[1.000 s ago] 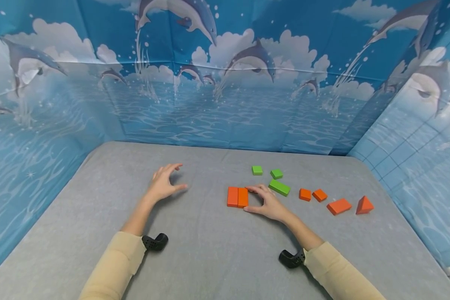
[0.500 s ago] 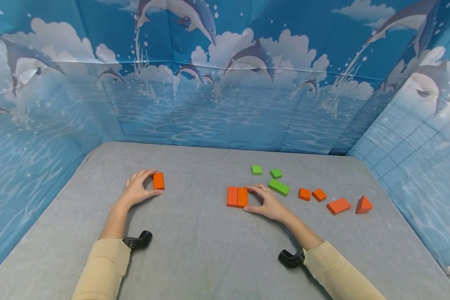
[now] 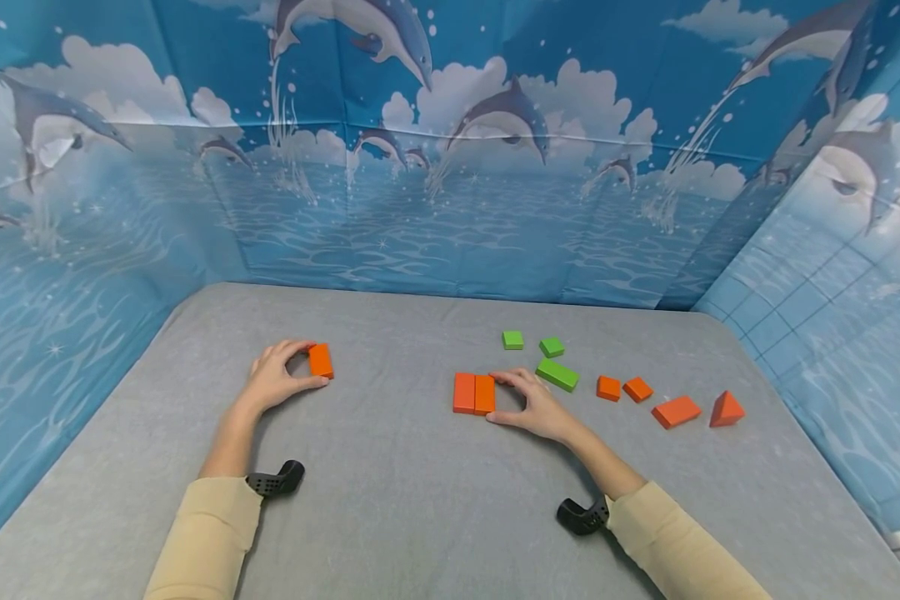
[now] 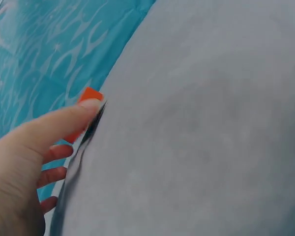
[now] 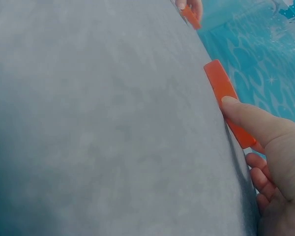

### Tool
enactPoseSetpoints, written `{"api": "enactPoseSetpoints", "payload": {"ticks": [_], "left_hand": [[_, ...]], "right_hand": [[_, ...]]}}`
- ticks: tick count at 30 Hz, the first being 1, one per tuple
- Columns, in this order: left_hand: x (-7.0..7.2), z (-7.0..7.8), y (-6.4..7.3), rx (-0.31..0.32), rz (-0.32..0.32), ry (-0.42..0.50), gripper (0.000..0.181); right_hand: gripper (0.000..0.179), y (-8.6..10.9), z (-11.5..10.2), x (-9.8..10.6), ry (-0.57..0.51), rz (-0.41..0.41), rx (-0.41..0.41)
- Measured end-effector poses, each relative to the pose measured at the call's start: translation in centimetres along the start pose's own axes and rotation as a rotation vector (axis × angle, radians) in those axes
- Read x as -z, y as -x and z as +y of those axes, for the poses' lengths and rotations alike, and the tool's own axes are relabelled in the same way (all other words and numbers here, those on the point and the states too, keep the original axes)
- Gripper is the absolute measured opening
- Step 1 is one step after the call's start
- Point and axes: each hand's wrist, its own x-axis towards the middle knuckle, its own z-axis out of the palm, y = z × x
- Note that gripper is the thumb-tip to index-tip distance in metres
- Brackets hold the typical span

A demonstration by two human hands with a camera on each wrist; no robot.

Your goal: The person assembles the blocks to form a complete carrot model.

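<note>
In the head view my left hand [image 3: 279,377] pinches an orange rectangular block [image 3: 321,361] between thumb and fingers at the left of the table. The left wrist view shows the thumb lying over that block [image 4: 90,94], which partly hides it. Near the middle, two orange-red blocks stand side by side: a left one [image 3: 464,392] and a right one [image 3: 484,394]. My right hand [image 3: 534,408] has thumb and index finger at the two ends of the right one. In the right wrist view the thumb presses on the end of an orange block [image 5: 240,129].
Behind the right hand lie a long green block [image 3: 557,375] and two small green blocks, one [image 3: 513,340] farther back. Farther right are two small orange blocks, one [image 3: 609,388] nearer, a larger orange block [image 3: 677,412] and an orange triangular block [image 3: 727,409]. A dolphin-print curtain [image 3: 450,233] surrounds the grey table.
My left hand, empty-looking one second ago, has moved left and now holds an orange block. Over the last half second that block has turned slightly. My right hand has stayed in place.
</note>
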Motion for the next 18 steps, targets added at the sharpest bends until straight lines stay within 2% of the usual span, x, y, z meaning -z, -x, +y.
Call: {"api": "enactPoseSetpoints", "payload": {"ticks": [4,12,18], "left_hand": [[-0.6,1.8,-0.7,-0.015,-0.004,0.095,0.07],[-3.4,6.6,-2.0,-0.156,-0.078,0.229,0.066],[-5.7,9.4,-2.6,-0.239,-0.14,0.207,0.066]], "right_hand": [[0.064,0.0,0.0,0.0,0.009,0.001,0.005],[0.064,0.0,0.0,0.1,0.001,-0.009,-0.003],[0.064,0.0,-0.1,0.2,0.0,-0.008,-0.004]]}}
